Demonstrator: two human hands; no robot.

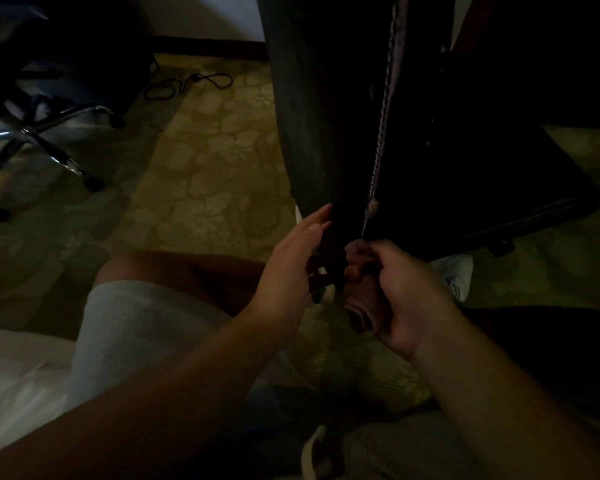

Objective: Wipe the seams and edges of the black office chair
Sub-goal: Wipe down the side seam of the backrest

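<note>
- two hands work at the bottom of the black office chair point(329, 109), whose backrest stands upright in the middle of the view, with its seat running off to the right.
- far left, a second chair's chrome star base point(45, 140) sits well apart on the patterned carpet point(205, 168), and a black cable point(187, 85) lies coiled behind it; neither is in the way.
- left hand point(291, 261) is open, fingers straight and laid against the left face of the backrest's lower edge, steadying it. risk: it only presses, it does not hold, so a firm push from the other side could swing or roll the chair away.
- between the hands runs the frayed seam point(383, 133), a pale ragged line down the backrest edge, ending just above the right knuckles.
- right hand point(395, 289) is curled around a bunched brownish cloth point(359, 299) and presses it to the chair edge right at the seam's foot; the chair lies above and ahead of this hand, touching the cloth.
- risk: the loose fibres could snag on the cloth and tear the seam further if it is dragged hard.
- risk: the light is dim, so missed dirt along the dark edge is likely.
</note>
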